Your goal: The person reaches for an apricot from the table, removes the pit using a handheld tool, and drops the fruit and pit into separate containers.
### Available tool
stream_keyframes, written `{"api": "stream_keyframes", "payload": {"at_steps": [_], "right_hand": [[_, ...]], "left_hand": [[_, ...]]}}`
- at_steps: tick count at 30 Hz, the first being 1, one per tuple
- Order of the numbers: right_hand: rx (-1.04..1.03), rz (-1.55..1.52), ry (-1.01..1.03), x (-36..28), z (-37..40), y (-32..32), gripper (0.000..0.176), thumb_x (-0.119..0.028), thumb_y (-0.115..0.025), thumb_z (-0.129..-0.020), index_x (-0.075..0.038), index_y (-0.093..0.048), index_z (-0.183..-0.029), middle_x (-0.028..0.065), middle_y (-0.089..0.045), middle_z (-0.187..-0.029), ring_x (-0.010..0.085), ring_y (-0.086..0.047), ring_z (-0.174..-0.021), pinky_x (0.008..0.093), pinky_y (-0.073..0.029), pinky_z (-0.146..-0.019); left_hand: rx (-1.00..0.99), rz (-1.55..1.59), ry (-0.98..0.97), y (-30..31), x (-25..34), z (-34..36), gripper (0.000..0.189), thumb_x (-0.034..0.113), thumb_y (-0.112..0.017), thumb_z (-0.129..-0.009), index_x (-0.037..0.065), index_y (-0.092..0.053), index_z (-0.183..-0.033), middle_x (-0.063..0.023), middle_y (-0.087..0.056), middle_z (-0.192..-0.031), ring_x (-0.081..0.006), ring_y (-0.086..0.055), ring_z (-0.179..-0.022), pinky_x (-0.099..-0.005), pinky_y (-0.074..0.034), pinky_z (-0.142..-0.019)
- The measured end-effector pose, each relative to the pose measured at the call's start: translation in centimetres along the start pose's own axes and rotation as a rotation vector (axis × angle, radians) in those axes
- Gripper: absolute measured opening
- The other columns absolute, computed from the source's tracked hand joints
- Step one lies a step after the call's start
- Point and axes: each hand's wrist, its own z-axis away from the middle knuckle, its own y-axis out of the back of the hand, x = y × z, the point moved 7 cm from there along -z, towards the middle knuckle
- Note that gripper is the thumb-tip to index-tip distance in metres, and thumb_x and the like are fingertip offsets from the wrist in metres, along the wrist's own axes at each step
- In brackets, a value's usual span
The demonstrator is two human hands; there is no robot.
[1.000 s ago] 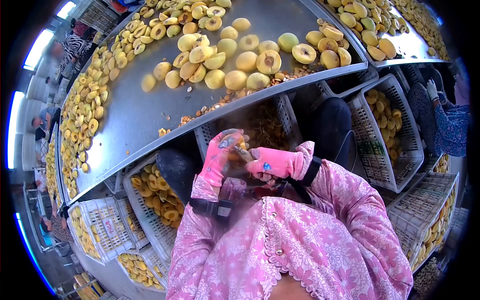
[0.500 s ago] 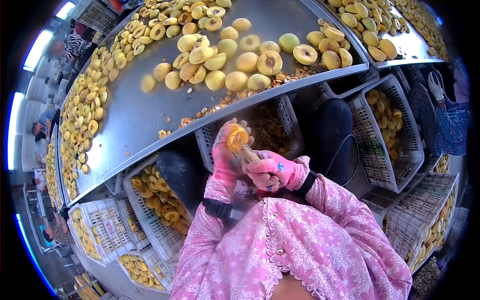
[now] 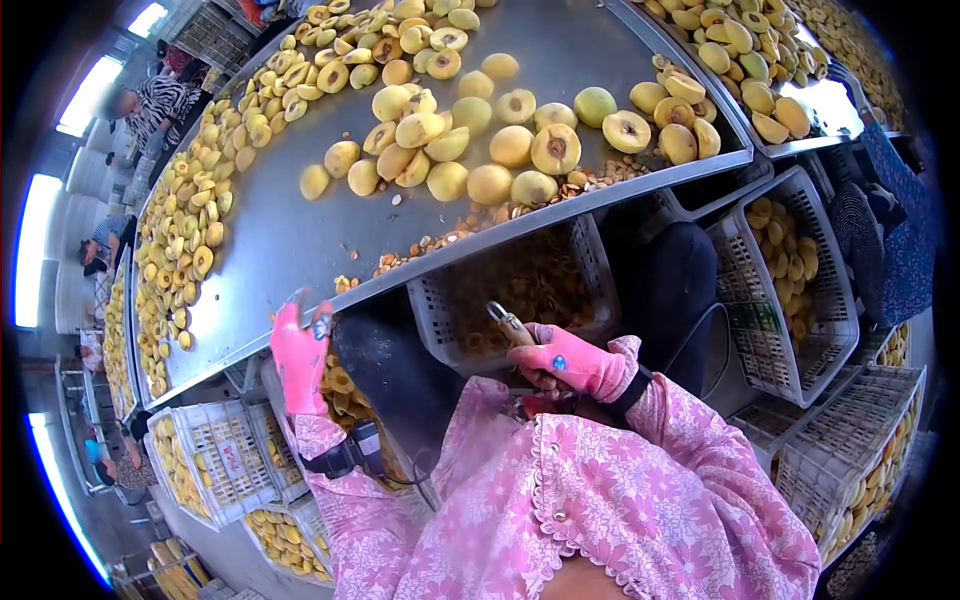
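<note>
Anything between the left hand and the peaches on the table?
Nothing solid that I can see. The left hand is open at the edge of the table; only bare steel and a few pits lie before the nearest peaches. The right hand holds the tool aside.

Tool (image 3: 508,324): wooden handle, metal loop tip, tilted up-left, gripped in right hand (image 3: 572,362). Yellow peach halves (image 3: 343,384) piled in crate (image 3: 268,385), just beside left hand (image 3: 300,352).

No legible text, brand or number is found. A label (image 3: 226,449) is noted on a white crate (image 3: 196,478) at eight o'clock; its reddish print is too small to be read.
</note>
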Motion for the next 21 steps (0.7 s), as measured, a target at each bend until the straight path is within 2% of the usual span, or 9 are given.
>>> {"api": "stream_keyframes", "payload": {"at_steps": [1,5,7,10,13,16,17,20,21], "right_hand": [[0.003,-0.009,0.023,0.0,-0.3,-0.1,0.019,-0.021,-0.057,-0.087,-0.007,-0.044,-0.088,-0.0009,-0.048,-0.057,0.0069,-0.043,-0.041,0.0206,-0.034,-0.038],[0.065,0.032,0.077,-0.9,0.0,0.3,0.019,-0.021,-0.058,-0.087,-0.008,-0.045,-0.082,-0.0007,-0.048,-0.056,0.0077,-0.043,-0.041,0.0213,-0.034,-0.039],[0.072,-0.019,0.082,-0.7,-0.1,1.0,0.019,-0.021,-0.058,-0.086,-0.008,-0.046,-0.080,-0.0008,-0.048,-0.056,0.0077,-0.043,-0.041,0.0213,-0.034,-0.039],[0.103,-0.069,0.087,-0.7,-0.1,2.2,0.018,-0.020,-0.058,-0.086,-0.008,-0.046,-0.082,-0.0010,-0.048,-0.057,0.0074,-0.043,-0.043,0.0214,-0.034,-0.040],[0.109,-0.110,0.093,-1.2,0.1,2.4,0.017,-0.020,-0.058,-0.086,-0.008,-0.046,-0.083,-0.0012,-0.048,-0.057,0.0072,-0.043,-0.043,0.0214,-0.034,-0.040],[0.111,-0.070,0.126,-1.9,0.4,2.3,0.017,-0.019,-0.058,-0.086,-0.008,-0.046,-0.086,-0.0016,-0.048,-0.057,0.0069,-0.043,-0.043,0.0212,-0.034,-0.040],[0.124,-0.051,0.133,-2.9,1.2,1.8,0.016,-0.019,-0.058,-0.086,-0.008,-0.045,-0.087,-0.0018,-0.048,-0.057,0.0068,-0.043,-0.043,0.0210,-0.034,-0.040],[0.152,0.023,0.160,-4.0,2.2,1.1,0.019,-0.017,-0.058,-0.086,-0.007,-0.047,-0.097,-0.0025,-0.049,-0.065,0.0057,-0.045,-0.050,0.0203,-0.037,-0.046],[0.169,0.052,0.173,-4.1,2.2,1.0,0.019,-0.016,-0.058,-0.085,-0.006,-0.048,-0.099,-0.0033,-0.049,-0.068,0.0054,-0.046,-0.055,0.0206,-0.039,-0.049]], "left_hand": [[-0.115,0.265,0.054,-2.0,1.6,-1.1,0.036,0.016,-0.070,-0.079,0.000,-0.060,-0.110,-0.0111,-0.063,-0.098,-0.0133,-0.060,-0.090,-0.0293,-0.049,-0.077],[-0.424,0.691,-0.247,-11.6,14.1,-5.9,0.040,0.010,-0.067,-0.078,0.001,-0.057,-0.116,-0.0140,-0.063,-0.105,-0.0173,-0.061,-0.096,-0.0299,-0.048,-0.082],[-0.391,0.344,-0.659,-14.6,20.1,-7.5,0.048,0.008,-0.067,-0.070,0.006,-0.057,-0.116,-0.0161,-0.058,-0.115,-0.0333,-0.056,-0.106,-0.0348,-0.045,-0.092],[-0.336,-0.061,-0.863,-19.9,22.3,-7.7,0.050,0.007,-0.068,-0.067,0.008,-0.057,-0.115,-0.0156,-0.059,-0.115,-0.0329,-0.055,-0.106,-0.0365,-0.045,-0.093],[-0.567,-0.070,-0.675,-19.6,22.7,-8.6,0.049,0.009,-0.070,-0.071,0.003,-0.054,-0.117,-0.0142,-0.058,-0.116,-0.0266,-0.058,-0.104,-0.0326,-0.046,-0.091],[-0.664,0.778,-0.326,-20.3,18.3,-10.3,0.043,0.013,-0.065,-0.078,0.001,-0.052,-0.118,-0.0151,-0.058,-0.114,-0.0280,-0.060,-0.098,-0.0366,-0.050,-0.085],[-0.860,1.239,0.134,-21.0,15.9,-9.5,0.043,0.020,-0.059,-0.084,0.000,-0.048,-0.121,-0.0173,-0.058,-0.112,-0.0304,-0.061,-0.094,-0.0407,-0.053,-0.077],[-0.968,1.788,0.588,-17.5,15.3,-4.6,0.055,0.037,-0.051,-0.085,-0.001,-0.045,-0.124,-0.0227,-0.057,-0.112,-0.0346,-0.061,-0.092,-0.0439,-0.054,-0.071],[-1.002,1.874,0.619,-16.5,15.3,-3.3,0.056,0.038,-0.050,-0.085,-0.001,-0.045,-0.124,-0.0235,-0.057,-0.112,-0.0359,-0.061,-0.092,-0.0441,-0.053,-0.071]]}}
